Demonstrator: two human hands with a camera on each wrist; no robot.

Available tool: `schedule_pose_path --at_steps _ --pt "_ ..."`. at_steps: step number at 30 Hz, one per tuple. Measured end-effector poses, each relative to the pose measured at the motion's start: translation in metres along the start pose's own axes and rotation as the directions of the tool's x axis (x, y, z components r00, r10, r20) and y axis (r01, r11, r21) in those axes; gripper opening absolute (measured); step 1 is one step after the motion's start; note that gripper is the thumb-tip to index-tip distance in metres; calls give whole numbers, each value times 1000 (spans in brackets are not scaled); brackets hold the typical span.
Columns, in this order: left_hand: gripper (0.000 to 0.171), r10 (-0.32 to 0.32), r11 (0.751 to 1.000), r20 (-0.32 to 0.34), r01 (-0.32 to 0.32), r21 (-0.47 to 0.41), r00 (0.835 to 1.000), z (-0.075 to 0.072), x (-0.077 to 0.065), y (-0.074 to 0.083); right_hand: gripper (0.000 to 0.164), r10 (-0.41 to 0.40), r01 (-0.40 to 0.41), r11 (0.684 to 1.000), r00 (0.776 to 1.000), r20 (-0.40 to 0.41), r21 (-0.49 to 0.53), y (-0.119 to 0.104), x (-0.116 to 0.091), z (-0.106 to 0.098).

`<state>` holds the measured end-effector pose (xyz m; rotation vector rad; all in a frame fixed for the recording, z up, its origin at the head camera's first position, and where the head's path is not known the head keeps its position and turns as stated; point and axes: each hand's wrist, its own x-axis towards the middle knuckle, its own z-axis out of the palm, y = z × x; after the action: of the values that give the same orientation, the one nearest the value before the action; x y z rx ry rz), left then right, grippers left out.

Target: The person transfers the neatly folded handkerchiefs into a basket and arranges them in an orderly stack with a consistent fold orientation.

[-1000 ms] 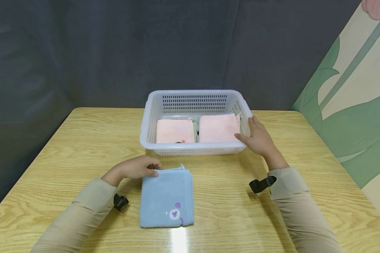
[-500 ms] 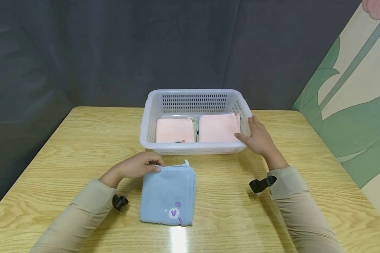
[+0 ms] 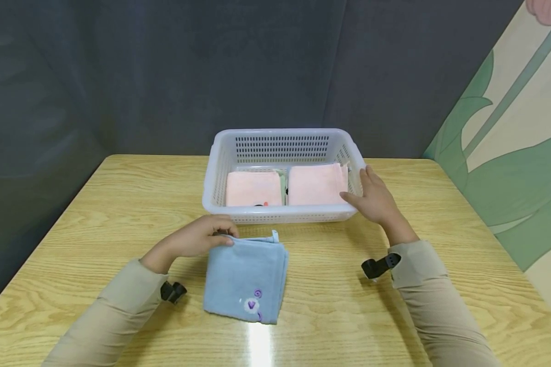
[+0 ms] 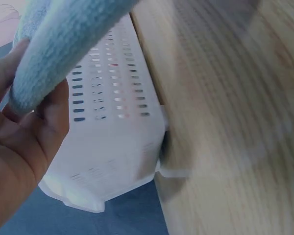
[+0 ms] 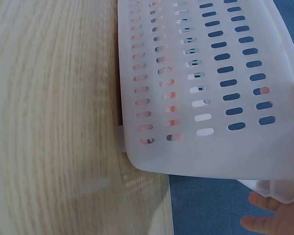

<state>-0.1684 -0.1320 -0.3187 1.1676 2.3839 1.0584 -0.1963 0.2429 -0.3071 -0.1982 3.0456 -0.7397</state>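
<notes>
A folded light-blue towel point(image 3: 241, 270) with purple embroidery and a white patch slants over the table in front of the basket. My left hand point(image 3: 199, 237) pinches its upper left edge between thumb and fingers; the left wrist view shows the fuzzy fold of the towel point(image 4: 63, 49) in the fingers. The right hand point(image 3: 374, 199) rests at the right front corner of the white plastic basket point(image 3: 284, 211), thumb across the rim and fingers fairly straight along the side. Only its fingertips show at the corner of the right wrist view.
Inside the basket lie two pink folded towel piles, a left one point(image 3: 252, 188) and a right one point(image 3: 314, 184), with a green edge between them. The wooden table point(image 3: 133, 204) ends at a dark curtain point(image 3: 275, 66). A painted wall point(image 3: 509, 178) borders the right.
My left hand has shifted slightly away from me, toward the basket, lifting the blue towel's upper edge. The towel now tilts and sits a little farther right. My right hand and the basket stay put.
</notes>
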Motion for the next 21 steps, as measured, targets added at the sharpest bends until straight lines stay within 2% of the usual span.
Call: schedule_pose_path --at_steps 15,21 --pt "11 39 999 -61 -39 6 997 -7 -1 17 84 -7 7 1000 1000 -18 9 3 0 2" --pt "11 73 997 -82 -72 16 994 -13 1 23 84 -11 11 1000 1000 -20 23 4 1 3"
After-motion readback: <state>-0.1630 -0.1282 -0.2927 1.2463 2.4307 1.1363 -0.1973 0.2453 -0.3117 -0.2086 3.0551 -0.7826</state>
